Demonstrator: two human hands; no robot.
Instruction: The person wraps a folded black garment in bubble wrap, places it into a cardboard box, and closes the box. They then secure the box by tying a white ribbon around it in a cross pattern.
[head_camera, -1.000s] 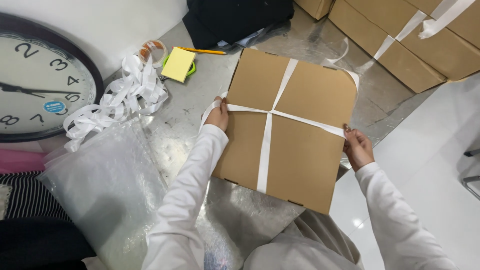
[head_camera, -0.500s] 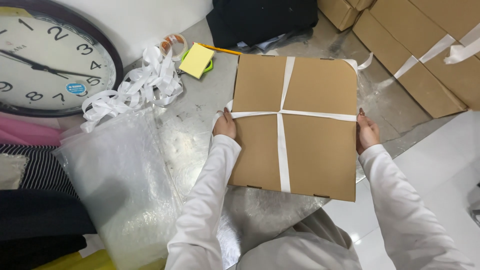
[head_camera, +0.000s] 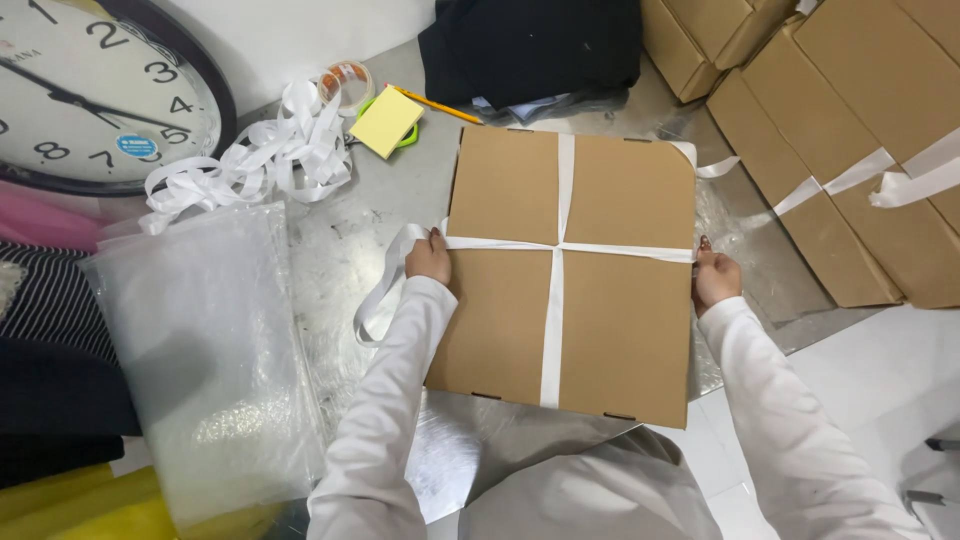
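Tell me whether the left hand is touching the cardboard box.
Touching: the head view shows the left hand gripping the left edge of the cardboard box, at the white strap.

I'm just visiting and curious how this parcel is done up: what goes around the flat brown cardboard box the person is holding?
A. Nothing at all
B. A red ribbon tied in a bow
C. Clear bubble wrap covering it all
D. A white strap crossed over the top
D: a white strap runs lengthwise and crosswise over the flat brown cardboard box, meeting at its middle, with the left hand and right hand at its side edges.

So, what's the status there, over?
Left hand and right hand grip flat cardboard box edges. White strap crossed over it. Nothing blocking.
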